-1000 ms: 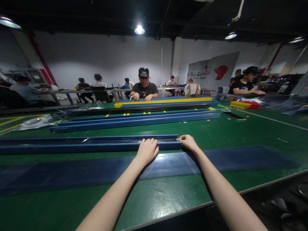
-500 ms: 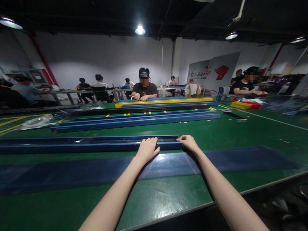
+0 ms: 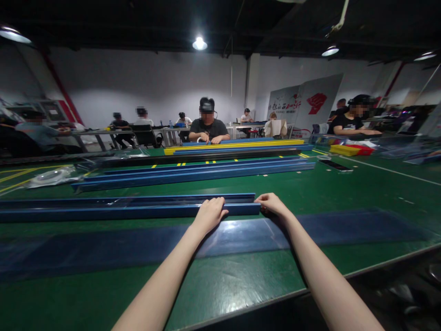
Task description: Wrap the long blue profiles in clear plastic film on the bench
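Note:
A long blue U-shaped channel strip (image 3: 138, 213) lies across the green table, running out of view at the left. My left hand (image 3: 211, 214) is wrapped over its near wall close to the right end, thumb on the near side. At that right end my right hand (image 3: 271, 203) has thumb and forefinger pinched together by the corner of the channel; what is between them, if anything, is too small to make out. Clear film or sheet shows inside the channel. Nearer to me, under my forearms, lies a flat translucent blue plastic sheet (image 3: 138, 243).
Beyond lie more blue strips (image 3: 200, 175), a black strip (image 3: 206, 157) and a yellow strip (image 3: 234, 147). A phone (image 3: 335, 165) and a yellow tray (image 3: 344, 150) are at right, a bagged coil (image 3: 51, 176) at left. A co-worker (image 3: 208, 124) sits opposite. The table edge (image 3: 306, 290) runs near me.
My right hand has shifted very slightly to the right at the channel's end. The left hand keeps its hold on the channel. The co-worker opposite has moved their hands a little.

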### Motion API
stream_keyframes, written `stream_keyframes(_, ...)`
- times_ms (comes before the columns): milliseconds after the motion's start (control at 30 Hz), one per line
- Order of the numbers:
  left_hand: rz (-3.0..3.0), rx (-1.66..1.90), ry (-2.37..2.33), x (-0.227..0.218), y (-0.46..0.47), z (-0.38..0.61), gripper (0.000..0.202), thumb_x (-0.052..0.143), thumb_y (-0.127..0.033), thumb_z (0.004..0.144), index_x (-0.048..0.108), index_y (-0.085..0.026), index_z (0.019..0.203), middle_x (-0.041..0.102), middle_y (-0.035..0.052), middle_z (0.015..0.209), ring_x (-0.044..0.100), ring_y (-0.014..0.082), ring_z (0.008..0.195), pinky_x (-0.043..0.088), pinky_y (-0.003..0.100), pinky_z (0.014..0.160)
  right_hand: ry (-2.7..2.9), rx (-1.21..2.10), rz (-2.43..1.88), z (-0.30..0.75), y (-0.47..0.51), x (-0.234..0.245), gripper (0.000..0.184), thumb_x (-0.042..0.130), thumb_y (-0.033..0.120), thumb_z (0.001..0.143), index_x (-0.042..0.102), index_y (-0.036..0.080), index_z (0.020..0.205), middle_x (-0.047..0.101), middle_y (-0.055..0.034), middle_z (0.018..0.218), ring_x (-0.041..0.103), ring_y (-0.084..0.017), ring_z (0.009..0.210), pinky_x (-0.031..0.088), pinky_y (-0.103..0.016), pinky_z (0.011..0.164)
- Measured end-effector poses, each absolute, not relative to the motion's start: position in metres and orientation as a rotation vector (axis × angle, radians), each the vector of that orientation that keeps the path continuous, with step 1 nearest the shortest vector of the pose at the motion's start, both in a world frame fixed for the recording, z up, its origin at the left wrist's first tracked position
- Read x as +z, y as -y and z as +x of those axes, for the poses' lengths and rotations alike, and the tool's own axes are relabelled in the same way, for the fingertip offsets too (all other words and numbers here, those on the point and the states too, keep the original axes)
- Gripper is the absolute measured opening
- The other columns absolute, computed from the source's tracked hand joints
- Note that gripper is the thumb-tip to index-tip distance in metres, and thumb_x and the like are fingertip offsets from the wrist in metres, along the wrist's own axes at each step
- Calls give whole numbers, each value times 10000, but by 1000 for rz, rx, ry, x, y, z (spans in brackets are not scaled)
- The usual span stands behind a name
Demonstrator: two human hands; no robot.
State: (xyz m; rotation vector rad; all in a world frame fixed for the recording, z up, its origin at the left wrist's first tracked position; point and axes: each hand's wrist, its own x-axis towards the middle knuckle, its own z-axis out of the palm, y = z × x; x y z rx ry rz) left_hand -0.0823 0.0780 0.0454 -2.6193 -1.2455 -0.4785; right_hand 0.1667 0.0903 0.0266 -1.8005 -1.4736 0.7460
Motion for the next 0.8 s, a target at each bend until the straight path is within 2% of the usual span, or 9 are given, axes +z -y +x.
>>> stream_keyframes(300, -2547, -502, 1325, 49, -73, -79, 168, 541, -331, 812, 516, -172, 859, 625, 46, 851, 559, 195, 845, 352, 303, 713, 1479, 688, -1849, 163, -89, 28, 139, 559, 185, 721, 669, 102, 738, 534, 8, 446, 463, -62, 370, 354, -152, 366)
stream_keyframes(600, -2540, -513, 1428, 51, -68, -76, 167, 523, -336, 821, 552, -176, 860, 634, 48, 879, 562, 196, 855, 356, 312, 718, 1493, 653, -1882, 161, -88, 31, 150, 560, 210, 731, 673, 112, 732, 542, 2, 449, 468, -68, 381, 352, -158, 381)
stream_keyframes(800, -2510, -590, 1474, 53, -67, -74, 156, 552, -338, 798, 579, -186, 816, 586, 57, 949, 524, 205, 916, 368, 316, 742, 1503, 637, -1887, 161, -88, 30, 152, 559, 216, 731, 674, 115, 728, 551, -2, 459, 478, -70, 389, 355, -160, 393)
